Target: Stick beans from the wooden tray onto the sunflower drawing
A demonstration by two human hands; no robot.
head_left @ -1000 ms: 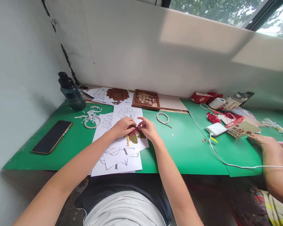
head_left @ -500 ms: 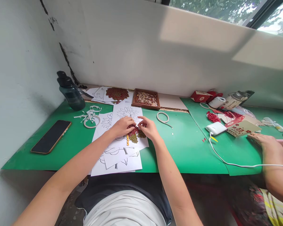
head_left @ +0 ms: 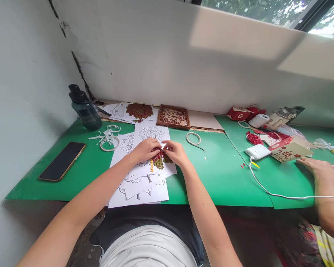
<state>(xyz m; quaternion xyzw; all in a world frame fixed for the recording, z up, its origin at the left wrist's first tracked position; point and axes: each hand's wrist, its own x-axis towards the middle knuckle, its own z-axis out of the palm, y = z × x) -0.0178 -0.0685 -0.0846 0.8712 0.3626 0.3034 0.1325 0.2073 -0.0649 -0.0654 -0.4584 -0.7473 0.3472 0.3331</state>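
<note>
A bean picture of red beans (head_left: 156, 155), green beans (head_left: 158, 164) and a short yellow strip (head_left: 151, 165) lies on a white sheet (head_left: 169, 171). At its upper left edge, my left hand (head_left: 147, 149) rests with bent fingers pressed together over the red beans. From the right, my right hand (head_left: 174, 152) reaches the top of the picture, thumb and index finger pinched close to the left fingertips. Whatever either hand's fingers hold is too small or hidden to make out. Sheets with line drawings (head_left: 151, 130) lie beneath and behind.
Behind stand a wooden tray of loose beans (head_left: 189, 124) and a finished-looking bean sheet (head_left: 139, 111). At left are a dark bottle (head_left: 86, 111), a phone (head_left: 62, 161) and white strips (head_left: 108, 138). A cord coil (head_left: 193, 138), white charger (head_left: 257, 151) and another person's hand (head_left: 314, 167) are at right.
The view has shifted slightly, so everything sits a little further right. Both my hands stay at the top of the bean picture, with only small finger movement.
</note>
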